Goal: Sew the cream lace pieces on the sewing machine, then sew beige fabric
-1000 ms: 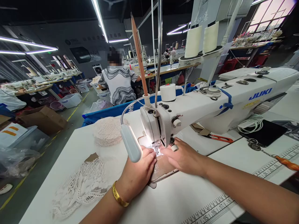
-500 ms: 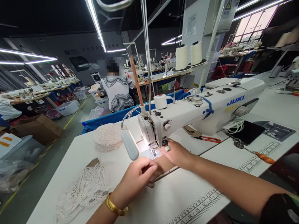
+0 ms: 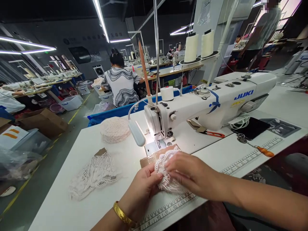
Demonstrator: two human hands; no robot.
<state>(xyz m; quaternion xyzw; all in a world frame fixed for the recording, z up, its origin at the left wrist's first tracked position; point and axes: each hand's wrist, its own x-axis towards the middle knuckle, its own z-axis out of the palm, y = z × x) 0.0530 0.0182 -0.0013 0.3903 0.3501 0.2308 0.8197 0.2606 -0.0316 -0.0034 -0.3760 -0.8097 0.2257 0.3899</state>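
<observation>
Over the white table point(image 3: 56, 205), the left hand point(image 3: 141, 184) pinches lace point(image 3: 166, 185), likely steadying it for the right hand point(image 3: 196, 175), whose fingers bunch together, their grip hidden from me.

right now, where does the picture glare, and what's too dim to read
Head view: ceiling tubes glare white against the dark ceiling; head view: the lamp brightens the needle plate; head view: holes in the lace show clearly, but wall lettering is too faint to read.
</observation>
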